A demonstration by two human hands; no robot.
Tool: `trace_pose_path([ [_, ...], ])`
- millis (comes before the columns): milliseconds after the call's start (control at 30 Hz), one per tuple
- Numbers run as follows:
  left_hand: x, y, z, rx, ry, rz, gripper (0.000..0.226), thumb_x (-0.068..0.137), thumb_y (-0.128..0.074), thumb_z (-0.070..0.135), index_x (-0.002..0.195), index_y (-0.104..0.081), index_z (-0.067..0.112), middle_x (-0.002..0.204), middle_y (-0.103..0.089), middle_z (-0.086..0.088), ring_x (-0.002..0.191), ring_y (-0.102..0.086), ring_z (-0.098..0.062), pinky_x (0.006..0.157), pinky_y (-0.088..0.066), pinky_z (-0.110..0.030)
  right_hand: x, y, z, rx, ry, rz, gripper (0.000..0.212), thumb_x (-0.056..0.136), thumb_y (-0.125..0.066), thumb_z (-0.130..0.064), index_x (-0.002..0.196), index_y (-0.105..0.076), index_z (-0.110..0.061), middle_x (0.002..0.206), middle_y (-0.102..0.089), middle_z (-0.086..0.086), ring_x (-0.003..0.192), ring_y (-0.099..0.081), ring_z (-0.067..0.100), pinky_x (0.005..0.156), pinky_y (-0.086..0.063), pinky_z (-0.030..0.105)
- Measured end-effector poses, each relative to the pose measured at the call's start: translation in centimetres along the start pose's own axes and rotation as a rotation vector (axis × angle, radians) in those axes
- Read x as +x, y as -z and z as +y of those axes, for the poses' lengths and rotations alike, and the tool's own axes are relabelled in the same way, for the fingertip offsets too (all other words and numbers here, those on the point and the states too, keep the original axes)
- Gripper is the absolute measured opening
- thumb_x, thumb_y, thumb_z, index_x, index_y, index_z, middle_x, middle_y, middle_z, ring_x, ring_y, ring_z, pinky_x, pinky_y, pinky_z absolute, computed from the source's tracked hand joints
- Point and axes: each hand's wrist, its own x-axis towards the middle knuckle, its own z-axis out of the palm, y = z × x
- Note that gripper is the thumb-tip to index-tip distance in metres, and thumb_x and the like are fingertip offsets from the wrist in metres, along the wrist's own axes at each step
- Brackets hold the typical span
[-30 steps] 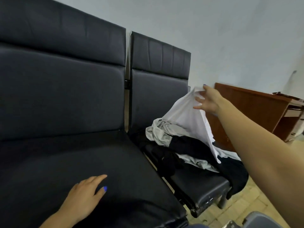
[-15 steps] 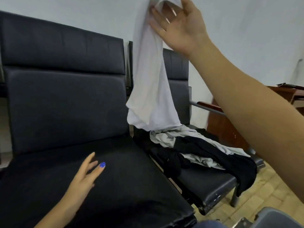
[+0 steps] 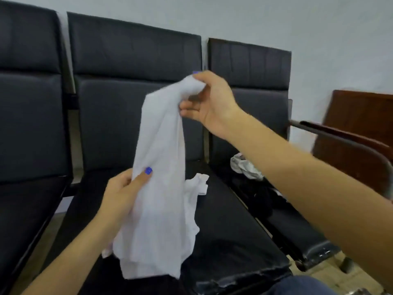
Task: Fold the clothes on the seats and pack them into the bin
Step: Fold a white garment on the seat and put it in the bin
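At the lower left of the frame my left hand (image 3: 123, 192) is closed on the side edge of the white garment (image 3: 159, 188), thumb on the cloth. The garment hangs in the middle of the frame, above the middle seat (image 3: 229, 231). Up at centre, my right hand (image 3: 209, 101) pinches its top end. On the right seat (image 3: 297, 237) lies a pile of clothes (image 3: 253, 179), grey and black.

White garment (image 3: 159, 188), black seats (image 3: 136, 116), blue nails (image 3: 148, 170), brown desk (image 3: 361, 128)
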Motion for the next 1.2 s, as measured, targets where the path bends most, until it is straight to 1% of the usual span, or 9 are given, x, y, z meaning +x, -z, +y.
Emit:
trace_pose_path([
  [100,-0.3,1.3,-0.5,0.178,0.052,-0.051,0.042,0.084,-0.066,0.031,0.057,-0.053,0.002,0.060,-0.053,-0.004,0.058,-0.048,-0.016,0.055,-0.035,-0.025,-1.4,1.6,8.3,-0.212,-0.156,0.249,0.021,0.094,-0.045,-0.021,0.098,-0.058,-0.004,0.066,-0.059,0.012,0.050,-0.054,0.021,0.047,-0.048,0.026],
  [233,-1.7,3.4,-0.3,0.370,0.277,-0.444,0.044,0.054,-0.080,0.057,0.051,-0.060,0.018,0.061,-0.065,0.002,0.056,-0.060,-0.010,0.051,-0.045,-0.021,-4.5,4.9,17.6,-0.256,-0.477,0.203,0.029,0.093,-0.045,-0.022,0.109,-0.063,-0.005,0.100,-0.067,0.014,0.079,-0.062,0.023,0.063,-0.053,0.030],
  [333,-2.8,4.9,-0.2,0.487,0.496,-0.784,0.054,0.057,-0.079,0.056,0.081,-0.074,0.008,0.088,-0.075,-0.001,0.083,-0.071,-0.016,0.070,-0.053,-0.024,-5.4,6.7,19.5,-0.398,-0.678,-0.102,0.030,0.092,-0.050,-0.021,0.115,-0.062,-0.007,0.102,-0.068,0.011,0.082,-0.067,0.024,0.058,-0.056,0.034],
  [567,-5.6,4.9,0.5,0.462,0.827,-1.189,0.050,0.054,-0.062,0.082,0.070,-0.076,0.036,0.076,-0.070,0.020,0.074,-0.064,0.005,0.072,-0.045,-0.010,-7.3,5.7,17.1,-0.912,-1.022,-1.081,0.014,0.094,-0.050,-0.013,0.097,-0.063,-0.016,0.104,-0.061,0.013,0.073,-0.065,0.029,0.051,-0.057,0.033],
  [733,-4.5,5.0,-1.7,0.948,0.743,-0.874,0.055,0.090,-0.041,0.061,0.063,-0.057,0.016,0.044,-0.045,0.001,0.038,-0.038,-0.016,0.040,-0.029,-0.019,-8.6,5.3,17.1,-1.054,-1.004,-1.153,0.020,0.096,-0.048,-0.034,0.097,-0.058,-0.016,0.090,-0.066,0.016,0.070,-0.066,0.024,0.064,-0.059,0.033],
  [867,-2.5,6.2,-4.8,1.387,0.444,-0.564,0.033,0.093,-0.047,0.052,0.092,-0.054,0.021,0.089,-0.057,0.001,0.084,-0.057,-0.018,0.072,-0.048,-0.027,-7.1,5.6,18.1,-1.264,-0.889,-0.779,0.047,0.096,-0.040,-0.050,0.101,-0.056,-0.006,0.074,-0.062,0.010,0.064,-0.065,0.023,0.061,-0.057,0.035],
  [967,-1.7,6.3,-6.5,1.588,0.489,-0.548,0.058,0.086,-0.051,0.062,0.121,-0.046,0.016,0.114,-0.045,-0.001,0.117,-0.045,-0.023,0.093,-0.045,-0.037,-6.3,6.1,19.4,-1.449,-0.759,-0.648,0.039,0.091,-0.043,-0.058,0.085,-0.048,-0.020,0.082,-0.058,0.003,0.073,-0.067,0.023,0.056,-0.055,0.029],
  [1100,-0.8,5.0,-7.4,1.434,0.488,-0.556,0.031,0.090,-0.057,0.044,0.079,-0.046,0.018,0.091,-0.050,0.000,0.080,-0.052,-0.018,0.071,-0.045,-0.028,-5.9,6.2,22.0,-1.164,-0.752,-0.628,0.026,0.087,-0.060,-0.034,0.076,-0.044,-0.016,0.074,-0.048,0.000,0.063,-0.049,0.012,0.048,-0.043,0.021],
  [1200,-0.8,4.0,-6.9,0.962,0.687,-0.439,0.028,0.097,-0.048,0.030,0.075,-0.052,0.014,0.080,-0.058,-0.003,0.074,-0.060,-0.022,0.067,-0.051,-0.028,-5.9,5.8,22.7,-0.782,-0.730,-0.485,0.019,0.087,-0.053,-0.024,0.099,-0.057,-0.009,0.099,-0.063,0.003,0.089,-0.060,0.016,0.071,-0.052,0.026],
])
